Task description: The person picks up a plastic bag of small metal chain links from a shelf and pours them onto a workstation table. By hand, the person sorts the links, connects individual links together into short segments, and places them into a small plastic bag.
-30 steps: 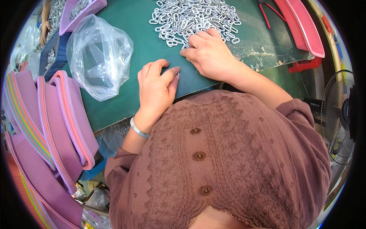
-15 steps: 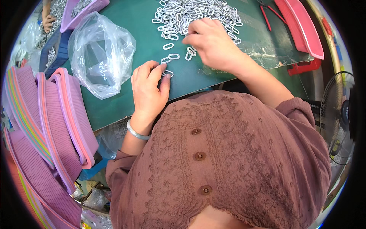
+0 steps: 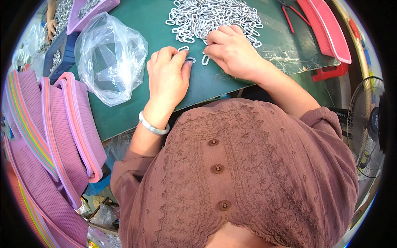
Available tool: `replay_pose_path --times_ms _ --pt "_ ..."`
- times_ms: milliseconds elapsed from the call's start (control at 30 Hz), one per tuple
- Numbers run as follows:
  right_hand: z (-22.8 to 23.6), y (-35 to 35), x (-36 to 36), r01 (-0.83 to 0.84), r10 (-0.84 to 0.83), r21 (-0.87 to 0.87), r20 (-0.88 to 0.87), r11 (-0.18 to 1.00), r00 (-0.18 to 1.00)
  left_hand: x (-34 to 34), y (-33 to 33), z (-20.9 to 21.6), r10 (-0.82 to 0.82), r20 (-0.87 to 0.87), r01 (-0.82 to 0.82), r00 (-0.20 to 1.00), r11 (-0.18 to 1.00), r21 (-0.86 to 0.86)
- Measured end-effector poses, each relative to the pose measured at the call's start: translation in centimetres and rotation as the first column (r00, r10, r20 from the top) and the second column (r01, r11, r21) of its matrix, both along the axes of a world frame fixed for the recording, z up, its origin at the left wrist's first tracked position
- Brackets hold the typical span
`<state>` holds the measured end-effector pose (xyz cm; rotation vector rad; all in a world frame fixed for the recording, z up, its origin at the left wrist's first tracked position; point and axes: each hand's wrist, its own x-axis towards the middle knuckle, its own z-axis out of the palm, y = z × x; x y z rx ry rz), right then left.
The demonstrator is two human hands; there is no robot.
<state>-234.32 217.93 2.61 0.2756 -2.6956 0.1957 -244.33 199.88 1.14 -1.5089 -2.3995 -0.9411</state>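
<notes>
1. Metal links (image 3: 215, 16): loose pile, top centre of frame, on green tabletop (image 3: 153, 25); a few strays lie below it, nearer the hands.
2. Left hand (image 3: 168, 76): centre-left, fingers half-curled, thumb slightly apart, two strays at the fingertips. Cannot tell whether it pinches one.
3. Right hand (image 3: 235, 53): at pile's lower edge, fingers bent down, tips hidden; one stray just beside them. Grip cannot be told.
4. Handling, judged: each link light, rigid, smooth, perhaps slippery, hardly fragile; neighbours may snag. Best pinched across the long straight sides.
5. Edges: table's near edge slants below both hands, close to the blouse (image 3: 215, 186). Clear plastic bag (image 3: 111, 62) bounds the left; red-handled pliers (image 3: 288, 20) and pink basket (image 3: 324, 31), upper right.
6. Room: green strip between bag and pile.
</notes>
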Motion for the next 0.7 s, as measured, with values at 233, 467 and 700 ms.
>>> replay_pose_path --times_ms 233,467,700 --pt "1.4 -0.6 2.1 0.239 -0.072 -0.403 0.386 0.883 0.920 -0.1 0.4 0.0 -0.043 -0.007 0.043 0.999 0.998 0.042" --pt "0.0 -0.8 2.8 0.288 -0.164 -0.346 0.346 0.893 0.924 0.8 -0.5 0.3 -0.097 0.033 0.098 0.995 0.995 -0.006" --pt "-0.1 0.7 3.7 0.139 -0.034 -0.427 0.244 0.894 0.969 0.7 -2.1 0.7 -0.054 0.059 0.053 0.997 0.999 0.006"
